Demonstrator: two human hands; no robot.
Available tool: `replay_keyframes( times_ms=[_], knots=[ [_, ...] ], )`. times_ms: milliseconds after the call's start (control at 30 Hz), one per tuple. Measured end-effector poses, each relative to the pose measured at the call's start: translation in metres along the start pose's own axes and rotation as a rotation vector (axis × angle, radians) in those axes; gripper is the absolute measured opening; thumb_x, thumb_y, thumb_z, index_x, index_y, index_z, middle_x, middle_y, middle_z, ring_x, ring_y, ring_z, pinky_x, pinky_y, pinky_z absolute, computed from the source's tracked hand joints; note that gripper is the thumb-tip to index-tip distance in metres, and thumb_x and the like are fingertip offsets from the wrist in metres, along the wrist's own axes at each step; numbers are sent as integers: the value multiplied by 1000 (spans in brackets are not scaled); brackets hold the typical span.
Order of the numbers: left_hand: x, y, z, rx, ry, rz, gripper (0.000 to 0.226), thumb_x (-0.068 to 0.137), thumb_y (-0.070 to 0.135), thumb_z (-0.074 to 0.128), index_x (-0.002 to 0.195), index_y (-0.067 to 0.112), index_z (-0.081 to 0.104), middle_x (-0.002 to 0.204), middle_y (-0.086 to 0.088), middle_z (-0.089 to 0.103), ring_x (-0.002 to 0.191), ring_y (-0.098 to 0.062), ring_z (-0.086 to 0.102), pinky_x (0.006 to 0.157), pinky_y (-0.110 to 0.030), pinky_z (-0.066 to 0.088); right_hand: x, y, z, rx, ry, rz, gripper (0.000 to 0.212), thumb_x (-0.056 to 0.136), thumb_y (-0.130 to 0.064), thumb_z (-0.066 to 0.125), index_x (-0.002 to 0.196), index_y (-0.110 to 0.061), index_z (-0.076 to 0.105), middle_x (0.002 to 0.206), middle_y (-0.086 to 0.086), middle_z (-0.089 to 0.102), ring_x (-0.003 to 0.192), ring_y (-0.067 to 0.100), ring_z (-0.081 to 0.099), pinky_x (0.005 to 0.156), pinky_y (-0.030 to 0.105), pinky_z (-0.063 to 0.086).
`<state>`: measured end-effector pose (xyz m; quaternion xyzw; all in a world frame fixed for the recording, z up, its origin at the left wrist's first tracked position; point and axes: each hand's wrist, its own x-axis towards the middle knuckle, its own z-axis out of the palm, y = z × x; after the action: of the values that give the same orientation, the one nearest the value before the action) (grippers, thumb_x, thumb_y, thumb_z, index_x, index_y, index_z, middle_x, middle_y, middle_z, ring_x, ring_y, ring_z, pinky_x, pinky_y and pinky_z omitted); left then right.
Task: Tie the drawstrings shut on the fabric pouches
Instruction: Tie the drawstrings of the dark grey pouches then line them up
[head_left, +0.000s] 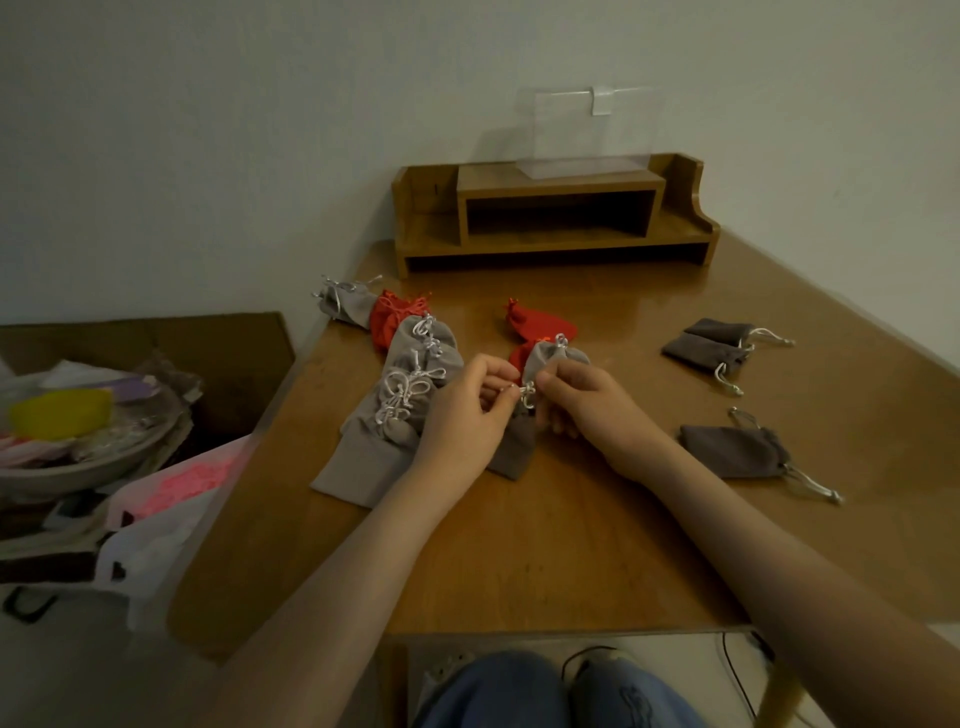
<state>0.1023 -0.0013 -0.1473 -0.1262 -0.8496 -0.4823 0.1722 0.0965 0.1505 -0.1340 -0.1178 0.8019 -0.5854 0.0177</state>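
**Grey pouch (511, 449) with its drawstring (526, 396) pinched between two hands**

The pouch lies near the middle of the wooden table (519, 545). Its neck points away from the person and its dark body is partly hidden under the hands. The left hand (467, 410) pinches the white cord at the neck between thumb and forefinger, with the other fingers curled beneath. The right hand (587, 402) meets it from the other side, thumb and forefinger closed on the same cord, so the fingertips of the two hands nearly touch. A small loop of cord shows between them; whether a knot has formed cannot be told.

Just behind the right hand, a light grey pouch (553, 358) rests over a red pouch (518, 357). A second red pouch (540, 325) lies farther back.

To the left is an overlapping row of pale pouches (410, 384) with white cords looped on top. Beyond this row are a third red pouch (387, 319) and an end pouch (343, 301) at the table's edge.

To the right, well apart, lie a pair of dark pouches (711, 343) and, nearer the person, a single dark pouch (732, 449), their cords trailing loose.

A wooden desk shelf (556, 218) stands against the wall with a clear plastic box (582, 135) on top. Off the table to the left are a bowl of mixed items (78, 457) and a plastic bag (171, 499).
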Motion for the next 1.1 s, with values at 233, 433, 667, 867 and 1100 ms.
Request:
replay_keyframes(
  times_ms=[233,433,667,867,1100],
  knots=[
    [1,-2,0,-18,27,-8,10,93,15,60,103,15,60,92,6,62,85,0,57,72,-10,47,1,-1,-2,23,-86,22,5,93,-5,55,94,-4,60,70,4,59,51,-1,51,50,10,40],
    [1,-3,2,-16,19,-4,9,92,15,60,101,17,59,91,7,61,85,-1,57,73,-13,49,0,-2,-1,-10,-56,-6,8,93,-7,58,86,-8,62,67,0,60,53,-1,52,50,10,40],
    [0,-3,2,-34,-13,-11,8,93,16,60,101,18,59,91,9,61,85,2,57,72,-10,47,-1,0,-2,-17,-39,-49,6,93,-12,59,92,-7,61,69,3,60,53,4,51,52,15,42],
    [2,-2,1,-72,11,-65,9,93,15,59,101,20,57,91,12,60,82,7,56,70,-6,44,0,-1,-1,43,-4,-61,9,95,-8,55,95,1,56,70,7,59,50,2,50,47,13,39],
    [4,-5,-4,-90,133,-144,10,95,12,54,104,18,56,90,12,58,83,3,55,67,-4,43,5,6,-3,66,91,19,15,96,-7,48,82,-13,50,72,9,55,58,23,43,48,27,35]
  ],
)
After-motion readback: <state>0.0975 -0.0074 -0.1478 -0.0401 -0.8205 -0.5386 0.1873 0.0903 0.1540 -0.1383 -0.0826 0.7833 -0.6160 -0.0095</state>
